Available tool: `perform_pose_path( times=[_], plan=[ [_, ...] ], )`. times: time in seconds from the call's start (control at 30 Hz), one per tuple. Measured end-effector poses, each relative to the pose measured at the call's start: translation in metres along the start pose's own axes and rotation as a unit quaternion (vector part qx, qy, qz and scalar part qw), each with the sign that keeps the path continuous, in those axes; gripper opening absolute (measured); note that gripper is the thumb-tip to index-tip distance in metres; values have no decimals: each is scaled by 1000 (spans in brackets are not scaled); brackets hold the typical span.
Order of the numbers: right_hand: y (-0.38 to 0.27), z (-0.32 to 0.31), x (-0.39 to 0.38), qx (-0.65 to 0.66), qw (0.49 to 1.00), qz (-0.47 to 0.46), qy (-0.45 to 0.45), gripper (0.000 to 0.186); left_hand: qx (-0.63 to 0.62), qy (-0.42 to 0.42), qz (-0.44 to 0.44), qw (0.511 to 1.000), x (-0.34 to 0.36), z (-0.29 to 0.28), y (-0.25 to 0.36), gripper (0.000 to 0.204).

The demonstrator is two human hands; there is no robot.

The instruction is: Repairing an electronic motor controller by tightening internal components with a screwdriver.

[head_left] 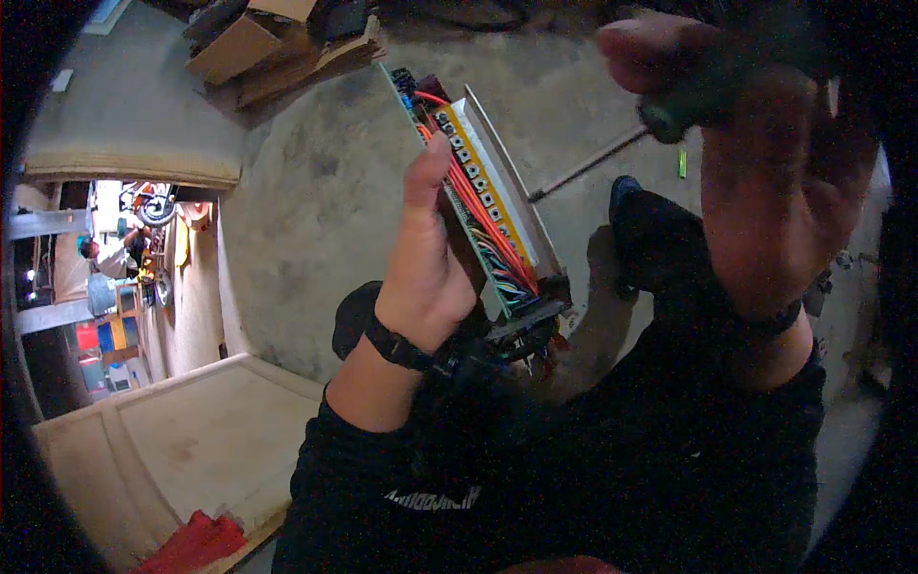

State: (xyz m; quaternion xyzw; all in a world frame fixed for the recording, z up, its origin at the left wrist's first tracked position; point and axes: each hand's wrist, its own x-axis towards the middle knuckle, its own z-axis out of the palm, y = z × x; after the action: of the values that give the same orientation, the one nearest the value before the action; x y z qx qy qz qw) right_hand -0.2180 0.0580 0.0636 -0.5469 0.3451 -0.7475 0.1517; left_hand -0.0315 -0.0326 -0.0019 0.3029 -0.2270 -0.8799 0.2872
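Note:
My left hand (426, 258) grips an electronic assembly (473, 191) at centre: a long green circuit board with red and multicoloured wire bundles beside a yellow strip of components and a metal side plate. My thumb rests on the board's near side. In my right hand (765, 201), at upper right, is a screwdriver (609, 153) with a dark green handle; its metal tip meets the outer edge of the plate, midway along it. A dark end piece (526, 320) with loose wires hangs at the assembly's lower end, partly shadowed.
Cardboard (249, 53) is piled at top left. A wooden panel (220, 411) with red cloth (196, 545) lies lower left. Through a left doorway, a person (115, 253) is beside a motorbike (153, 206). A small green object (682, 163) lies on the concrete floor (306, 191); my shoe (631, 220) shows nearby.

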Motion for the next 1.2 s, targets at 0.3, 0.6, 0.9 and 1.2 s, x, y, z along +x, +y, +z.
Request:
perform_pose_path(
  times=[0.3,0.6,0.9,1.2],
  plan=[
    [4,1,-7,-22,999,5,37,43,-48,-47,-39,997,-1,0,-1,64],
    [2,-4,-11,-41,999,2,30,44,-52,-103,-3,993,-4,12,-6,66],
    [9,-1,-4,-58,998,-4,8,45,-125,-250,-53,959,3,8,1,77],
    [8,-7,-5,-75,997,-12,-11,46,-22,-155,-7,988,-2,16,-2,75]
  ],
)
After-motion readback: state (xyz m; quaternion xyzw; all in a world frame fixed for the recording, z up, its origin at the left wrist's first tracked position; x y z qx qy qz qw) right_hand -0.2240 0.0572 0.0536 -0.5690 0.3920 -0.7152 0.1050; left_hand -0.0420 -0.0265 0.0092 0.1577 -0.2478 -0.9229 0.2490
